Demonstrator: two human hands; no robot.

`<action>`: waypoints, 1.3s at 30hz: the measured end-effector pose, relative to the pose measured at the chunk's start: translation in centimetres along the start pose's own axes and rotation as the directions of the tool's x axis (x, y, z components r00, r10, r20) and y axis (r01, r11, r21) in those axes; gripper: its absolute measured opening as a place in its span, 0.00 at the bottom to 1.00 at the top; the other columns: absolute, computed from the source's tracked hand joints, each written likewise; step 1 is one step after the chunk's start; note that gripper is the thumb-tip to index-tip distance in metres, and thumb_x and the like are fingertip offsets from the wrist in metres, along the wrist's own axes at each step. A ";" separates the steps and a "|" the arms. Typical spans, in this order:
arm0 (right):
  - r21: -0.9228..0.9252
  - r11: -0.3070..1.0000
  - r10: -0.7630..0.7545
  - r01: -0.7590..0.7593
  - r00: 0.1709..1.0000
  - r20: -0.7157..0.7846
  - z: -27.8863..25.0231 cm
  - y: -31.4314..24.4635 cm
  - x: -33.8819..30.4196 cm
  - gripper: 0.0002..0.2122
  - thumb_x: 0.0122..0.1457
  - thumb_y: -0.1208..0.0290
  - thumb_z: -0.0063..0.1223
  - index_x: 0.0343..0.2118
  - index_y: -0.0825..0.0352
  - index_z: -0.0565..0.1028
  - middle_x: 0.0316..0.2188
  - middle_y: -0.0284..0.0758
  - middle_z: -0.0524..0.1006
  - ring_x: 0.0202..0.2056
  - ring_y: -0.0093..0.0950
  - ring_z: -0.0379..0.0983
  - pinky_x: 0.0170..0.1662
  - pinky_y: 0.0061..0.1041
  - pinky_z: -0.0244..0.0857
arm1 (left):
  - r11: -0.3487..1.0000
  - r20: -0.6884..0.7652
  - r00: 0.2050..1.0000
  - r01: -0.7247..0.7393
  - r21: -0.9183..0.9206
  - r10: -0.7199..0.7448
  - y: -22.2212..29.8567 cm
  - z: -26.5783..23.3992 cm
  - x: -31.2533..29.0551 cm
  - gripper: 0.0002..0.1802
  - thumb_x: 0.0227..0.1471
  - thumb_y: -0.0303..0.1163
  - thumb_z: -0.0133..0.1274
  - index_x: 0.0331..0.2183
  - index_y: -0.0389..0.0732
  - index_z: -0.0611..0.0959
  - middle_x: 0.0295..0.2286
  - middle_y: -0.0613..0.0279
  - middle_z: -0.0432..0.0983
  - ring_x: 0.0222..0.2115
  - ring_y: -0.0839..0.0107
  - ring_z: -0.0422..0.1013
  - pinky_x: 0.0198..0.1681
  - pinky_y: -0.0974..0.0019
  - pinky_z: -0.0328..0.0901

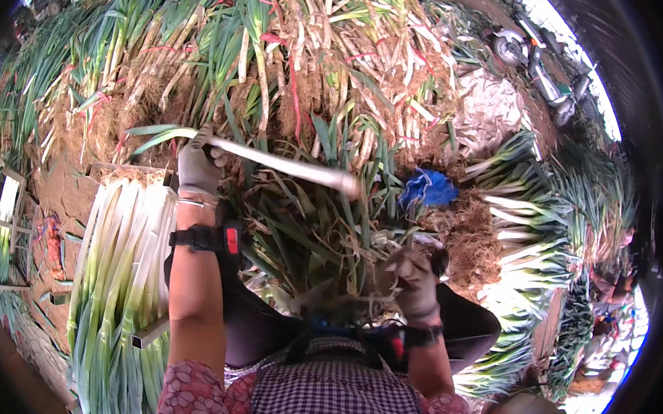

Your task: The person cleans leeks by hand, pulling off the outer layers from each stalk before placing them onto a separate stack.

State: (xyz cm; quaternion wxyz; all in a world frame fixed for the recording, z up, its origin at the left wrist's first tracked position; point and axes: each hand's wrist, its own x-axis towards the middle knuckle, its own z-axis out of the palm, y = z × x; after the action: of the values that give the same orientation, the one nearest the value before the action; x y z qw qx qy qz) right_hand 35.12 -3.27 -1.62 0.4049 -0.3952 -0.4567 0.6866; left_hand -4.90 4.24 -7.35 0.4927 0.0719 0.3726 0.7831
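Note:
My gloved left hand (200, 167) grips a long green onion (288, 165) where the white stalk meets its green leaves. The stalk points right, its root end slightly blurred, above a heap of loose green leaves (300, 220). In front of my right thigh, my gloved right hand (412, 282) is closed with fingers curled, apart from the onion. Motion blurs its edges, and what it holds, if anything, cannot be made out. Beside my left forearm, cleaned green onions (120, 247) lie side by side in a metal frame (149, 332).
Bundles of unpeeled green onions with roots (301, 76), tied with red strips, span the far side. A blue bag (428, 189) lies right of the leaf heap. More green onions (527, 242) are stacked on the right, near a crumpled pale sheet (489, 107) and a parked motorbike (544, 80).

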 end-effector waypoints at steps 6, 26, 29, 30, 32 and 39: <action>-0.799 0.374 -0.594 0.471 0.783 0.184 4.3 -3.7 4.4 0.21 0.44 0.79 0.62 0.44 0.62 0.77 0.47 0.40 0.73 0.48 0.37 0.71 0.49 0.32 0.64 | 0.994 0.005 0.995 0.099 0.046 -0.100 -1.6 1.9 -1.8 0.07 0.57 0.32 0.51 0.28 0.42 0.74 0.17 0.68 0.66 0.15 0.78 0.62 0.15 0.75 0.54; -0.861 0.294 -0.614 0.414 0.773 0.162 10.9 0.3 11.2 0.10 0.59 0.68 0.50 0.42 0.64 0.74 0.34 0.43 0.75 0.36 0.44 0.72 0.40 0.39 0.64 | 0.896 0.237 0.968 -0.174 0.409 0.079 -3.6 7.9 -9.5 0.16 0.55 0.38 0.56 0.28 0.32 0.81 0.19 0.61 0.77 0.16 0.77 0.71 0.18 0.77 0.66; -0.833 0.285 -0.686 0.474 0.708 0.168 12.2 1.8 12.7 0.10 0.59 0.68 0.50 0.42 0.64 0.73 0.33 0.42 0.75 0.34 0.43 0.72 0.38 0.38 0.65 | 0.907 0.263 0.964 -0.136 0.399 0.029 -4.0 7.7 -9.5 0.17 0.55 0.40 0.55 0.29 0.33 0.81 0.21 0.61 0.77 0.17 0.76 0.72 0.19 0.76 0.66; -0.796 0.336 -0.688 0.503 0.708 0.158 11.8 2.3 13.0 0.10 0.59 0.68 0.50 0.41 0.64 0.73 0.32 0.42 0.74 0.33 0.44 0.72 0.36 0.38 0.65 | 0.903 0.233 0.972 -0.066 0.425 -0.039 -2.9 8.2 -9.6 0.20 0.56 0.43 0.53 0.30 0.32 0.80 0.22 0.60 0.78 0.18 0.75 0.73 0.20 0.76 0.68; -0.727 0.414 -0.671 0.548 0.723 0.163 10.4 2.9 13.4 0.09 0.59 0.67 0.50 0.40 0.64 0.73 0.29 0.42 0.72 0.29 0.44 0.72 0.32 0.38 0.65 | 0.881 0.255 0.965 -0.068 0.468 -0.061 -1.8 8.2 -9.3 0.24 0.59 0.47 0.47 0.32 0.31 0.78 0.22 0.56 0.77 0.19 0.70 0.75 0.20 0.71 0.70; -0.873 0.145 -0.727 0.465 0.649 0.225 12.9 2.8 13.7 0.09 0.59 0.68 0.47 0.41 0.63 0.72 0.31 0.45 0.70 0.29 0.46 0.69 0.30 0.42 0.63 | 0.928 0.116 0.992 -0.002 0.374 -0.044 -3.4 7.9 -10.1 0.23 0.58 0.45 0.50 0.29 0.31 0.79 0.21 0.57 0.77 0.17 0.73 0.74 0.19 0.73 0.70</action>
State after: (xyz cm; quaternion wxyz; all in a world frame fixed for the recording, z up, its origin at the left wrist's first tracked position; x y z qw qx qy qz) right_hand 17.91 4.63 -3.14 0.4294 -0.4086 -0.8028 0.0640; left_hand 6.44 0.80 -1.35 0.5003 0.2081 0.4846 0.6868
